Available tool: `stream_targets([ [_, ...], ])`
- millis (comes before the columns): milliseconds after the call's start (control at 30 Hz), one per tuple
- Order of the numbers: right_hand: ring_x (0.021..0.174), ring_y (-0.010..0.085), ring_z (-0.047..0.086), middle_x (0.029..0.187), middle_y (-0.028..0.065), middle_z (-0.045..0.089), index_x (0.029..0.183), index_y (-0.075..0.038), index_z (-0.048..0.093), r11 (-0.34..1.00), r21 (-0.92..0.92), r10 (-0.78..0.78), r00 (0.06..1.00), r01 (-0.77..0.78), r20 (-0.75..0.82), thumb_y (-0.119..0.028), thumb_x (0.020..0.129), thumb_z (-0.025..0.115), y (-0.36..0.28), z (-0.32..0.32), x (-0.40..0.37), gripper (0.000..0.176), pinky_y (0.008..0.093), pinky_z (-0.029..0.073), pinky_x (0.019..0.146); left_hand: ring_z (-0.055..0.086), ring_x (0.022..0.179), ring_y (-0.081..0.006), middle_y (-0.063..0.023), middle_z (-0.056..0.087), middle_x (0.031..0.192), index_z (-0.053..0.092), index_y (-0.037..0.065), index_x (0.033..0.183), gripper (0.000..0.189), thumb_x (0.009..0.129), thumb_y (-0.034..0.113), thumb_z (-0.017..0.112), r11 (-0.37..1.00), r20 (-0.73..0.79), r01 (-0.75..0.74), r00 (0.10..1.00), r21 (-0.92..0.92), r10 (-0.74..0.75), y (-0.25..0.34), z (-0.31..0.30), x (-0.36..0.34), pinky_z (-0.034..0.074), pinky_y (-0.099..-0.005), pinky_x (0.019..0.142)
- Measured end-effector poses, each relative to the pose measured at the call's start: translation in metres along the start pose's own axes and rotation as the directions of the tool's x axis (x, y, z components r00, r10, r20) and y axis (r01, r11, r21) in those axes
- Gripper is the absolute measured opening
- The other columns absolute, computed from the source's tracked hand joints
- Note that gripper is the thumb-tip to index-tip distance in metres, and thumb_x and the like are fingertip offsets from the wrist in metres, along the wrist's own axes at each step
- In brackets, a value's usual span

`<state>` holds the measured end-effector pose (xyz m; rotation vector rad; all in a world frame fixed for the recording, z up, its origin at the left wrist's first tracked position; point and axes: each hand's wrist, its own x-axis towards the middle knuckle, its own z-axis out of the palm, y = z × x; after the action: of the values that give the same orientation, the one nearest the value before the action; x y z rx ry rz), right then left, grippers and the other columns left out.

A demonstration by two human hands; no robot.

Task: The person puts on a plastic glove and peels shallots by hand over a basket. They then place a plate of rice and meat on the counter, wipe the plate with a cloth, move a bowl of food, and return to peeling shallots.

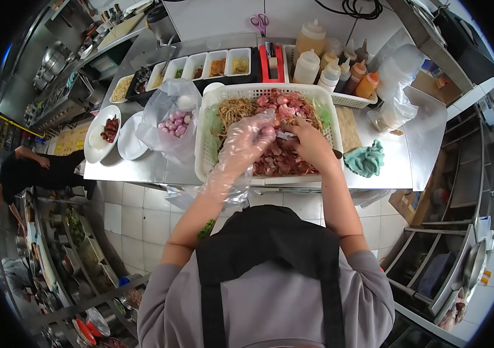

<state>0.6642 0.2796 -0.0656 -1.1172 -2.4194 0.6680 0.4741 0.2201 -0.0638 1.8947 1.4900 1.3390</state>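
A white basket (202, 156) holds red shallots and loose skins (273, 160), with brown roots (235, 108) at its back left. Over its middle, my left hand (246, 139), in a clear plastic glove, is closed around a shallot (267, 131). Close on its right, my bare right hand (307, 141) has its fingers bent round a small knife, whose blade (285, 135) points toward the shallot. Left of the basket, peeled shallots (175, 123) lie in a clear plastic bag (168, 98).
Behind the basket stand small white trays (218, 65) of ingredients and several squeeze bottles (307, 66). A green cloth (365, 158) lies to the right. White plates (133, 137) are at the left. Another person (38, 168) stands at the far left.
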Motion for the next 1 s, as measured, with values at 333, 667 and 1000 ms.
stream_targets([
  [333,0.071,0.0281,0.056,0.083,0.0129,0.057,0.083,0.002,0.061,0.985,0.169,0.072,0.949,-0.02,-0.308,-0.01,0.076,0.065,-0.002,-0.038,-0.014,0.015,0.035,0.045,0.064,0.055,0.095,-0.0171,-0.009,0.058,0.106,0.06,0.004,0.104,0.029,0.082,0.023,0.065,0.995,-0.143,0.05,0.988,-0.085,-0.062,-0.016,-0.015,-0.007,0.045,-0.0299,0.083],
  [667,0.063,0.0138,0.05,0.07,0.0059,0.051,0.075,0.003,0.056,0.939,0.302,-0.074,0.956,0.162,-0.284,0.0,0.073,0.066,0.008,-0.057,0.007,0.01,0.0238,0.041,0.06,0.059,0.079,-0.0123,-0.0056,0.063,0.093,0.061,0.001,0.102,0.027,0.085,0.021,0.063,0.841,-0.591,0.333,0.601,-0.426,-0.537,0.022,-0.101,-0.09,0.047,-0.0253,0.068],
  [1000,0.075,0.0097,0.052,0.09,0.0034,0.056,0.099,0.001,0.055,0.905,0.42,-0.068,0.997,0.072,-0.026,-0.011,0.088,0.054,0.001,-0.072,0.033,0.017,0.0219,0.04,0.066,0.057,0.088,-0.0216,-0.0136,0.06,0.105,0.05,0.001,0.119,0.065,0.09,0.057,0.035,0.672,-0.652,0.065,0.19,-0.738,-0.734,-0.161,-0.232,-0.204,0.047,-0.0318,0.076],
])
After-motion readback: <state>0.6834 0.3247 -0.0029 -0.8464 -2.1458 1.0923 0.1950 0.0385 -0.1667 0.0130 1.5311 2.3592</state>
